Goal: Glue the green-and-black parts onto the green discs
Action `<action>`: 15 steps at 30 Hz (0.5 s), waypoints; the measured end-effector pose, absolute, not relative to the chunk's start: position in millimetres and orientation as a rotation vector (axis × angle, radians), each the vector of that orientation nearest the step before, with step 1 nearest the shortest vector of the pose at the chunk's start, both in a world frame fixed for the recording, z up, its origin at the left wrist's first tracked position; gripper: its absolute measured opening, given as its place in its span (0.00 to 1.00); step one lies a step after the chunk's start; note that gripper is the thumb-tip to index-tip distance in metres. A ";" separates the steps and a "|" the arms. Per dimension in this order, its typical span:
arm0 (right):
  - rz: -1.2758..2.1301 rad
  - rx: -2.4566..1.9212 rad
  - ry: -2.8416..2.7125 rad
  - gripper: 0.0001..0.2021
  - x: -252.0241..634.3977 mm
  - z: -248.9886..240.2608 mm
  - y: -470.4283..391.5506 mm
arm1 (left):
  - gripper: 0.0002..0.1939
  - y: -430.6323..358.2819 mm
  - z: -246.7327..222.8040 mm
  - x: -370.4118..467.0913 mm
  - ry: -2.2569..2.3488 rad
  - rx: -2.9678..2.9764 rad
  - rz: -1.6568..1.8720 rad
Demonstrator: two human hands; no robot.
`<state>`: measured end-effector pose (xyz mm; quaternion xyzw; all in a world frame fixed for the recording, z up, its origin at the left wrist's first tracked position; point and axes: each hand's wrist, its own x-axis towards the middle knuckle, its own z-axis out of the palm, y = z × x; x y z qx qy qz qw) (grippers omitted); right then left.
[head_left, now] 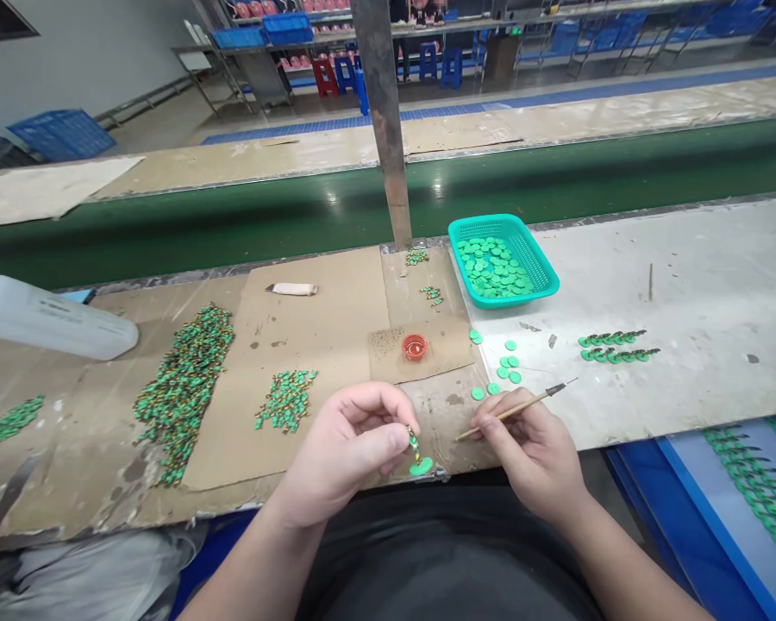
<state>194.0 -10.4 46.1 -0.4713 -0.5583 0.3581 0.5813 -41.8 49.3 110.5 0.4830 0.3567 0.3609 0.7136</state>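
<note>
My left hand (355, 448) pinches a small green and yellow painted piece (415, 442), with a flat green disc (421, 467) at its lower end. In my right hand (534, 453) is a thin paintbrush (514, 409), its dark tip pointing up and to the right, apart from the piece. Beyond the hands, a small red cup (415, 348) of liquid stands on a speckled piece of cardboard (388, 343). Several loose green discs (510, 362) lie just past my right hand.
A teal basket (547, 274) holds many green discs. To the left are a large heap (184, 388) and a smaller pile (285, 399) of small green pieces, plus a white bottle (52, 317). Two rows of assembled pieces (617, 345) lie right. A metal post (388, 129) rises behind.
</note>
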 end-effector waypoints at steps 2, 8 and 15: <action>0.838 -1.099 -1.311 0.09 194.5 45.9 -10.4 | 0.25 49.8 112.8 -40.4 0.796 1.108 0.813; 0.877 -1.084 -1.308 0.08 195.9 44.9 -7.3 | 0.05 44.7 102.3 -35.9 1.062 1.597 0.910; 0.766 -1.158 -1.538 0.07 198.9 49.0 1.9 | 0.11 35.7 61.8 -50.3 1.000 2.218 0.974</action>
